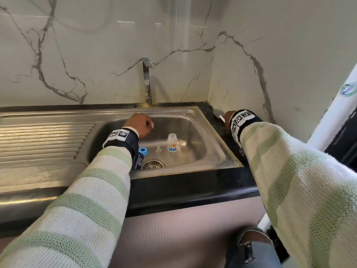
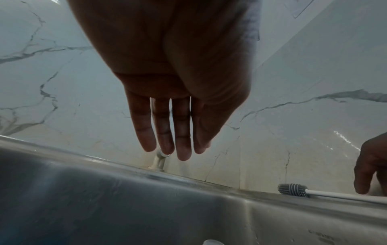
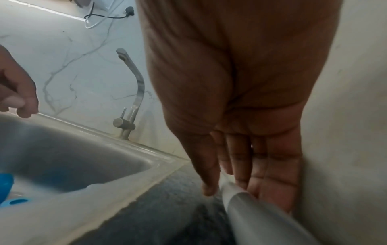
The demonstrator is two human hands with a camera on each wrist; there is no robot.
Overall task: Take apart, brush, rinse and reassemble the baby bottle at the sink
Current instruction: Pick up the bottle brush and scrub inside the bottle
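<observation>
Down on the sink (image 1: pixel 195 117) floor, the baby bottle already lies in parts: the clear bottle body (image 1: pixel 172 143) stands upright and open-mouthed near the middle, the small translucent teat (image 1: pixel 158 148) sits just beside it at its 9 o'clock, and the blue screw ring (image 1: pixel 143 151) lies further out at 9, partly behind the left wrist strap. The drain strainer (image 1: pixel 154 163) is at about 7 o'clock from the bottle.

The left hand (image 1: pixel 139 124) hangs over the basin, at 10 o'clock from the bottle and below the tap (image 1: pixel 147 80). The left wrist view shows its fingers (image 2: pixel 162 131) straight and close together, holding nothing.

The right hand (image 1: pixel 227 117) is off the basin on the dark counter (image 1: pixel 209 111), at 2 o'clock from the bottle. Its fingers (image 3: pixel 240 165) lie extended along the white handle of the bottle brush (image 1: pixel 219 115), touching it; whether they have closed round it I cannot tell.

Judging by looks, the brush is light, with a stiff slim handle and soft grey silicone bristles at the far end; mid-handle is the place to take it, and the flat lie may call for a pinch from the sides. The bottle body seems a light, rigid plastic, likely slippery once wet and easy to tip; a wrap around its labelled waist should hold it. The teat is soft and tiny, best pinched at its base flange.
</observation>
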